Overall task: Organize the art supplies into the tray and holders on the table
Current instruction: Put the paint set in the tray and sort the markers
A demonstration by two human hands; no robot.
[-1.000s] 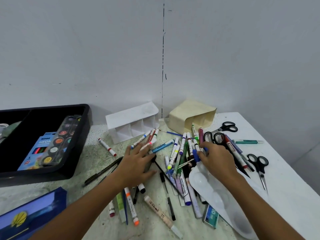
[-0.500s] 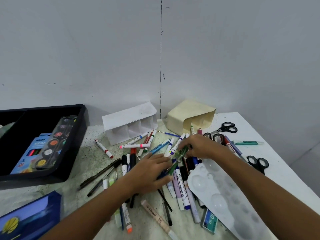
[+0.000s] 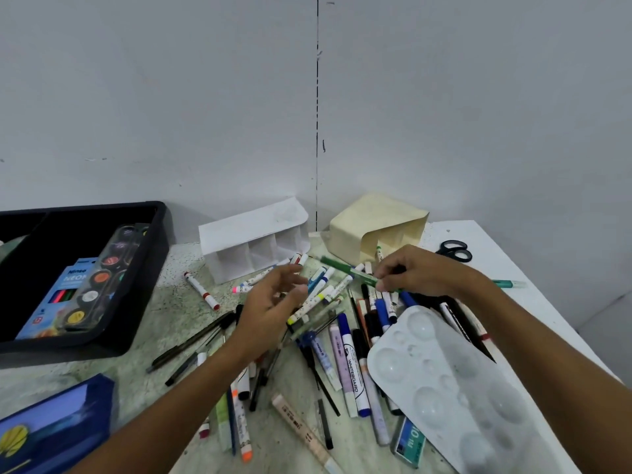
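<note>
Green marker (image 3: pixel 352 273): we see it lifted clear of the pile, tilted, pinched at its right end by the right hand (image 3: pixel 419 271).
Pile of markers and pens (image 3: pixel 328 333): we find it strewn across the speckled table (image 3: pixel 171 313), barrels crossing at all angles.
Black tray (image 3: pixel 150 268): we note it at far left, holding a paint set (image 3: pixel 99 285) and a blue neon box (image 3: pixel 58 295).
White holder (image 3: pixel 254 244): we see it tipped on its side, compartments facing us.
Cream holder (image 3: pixel 376 227): likewise on its side, a marker in its mouth.
White palette (image 3: pixel 455 388): flat at lower right.
</note>
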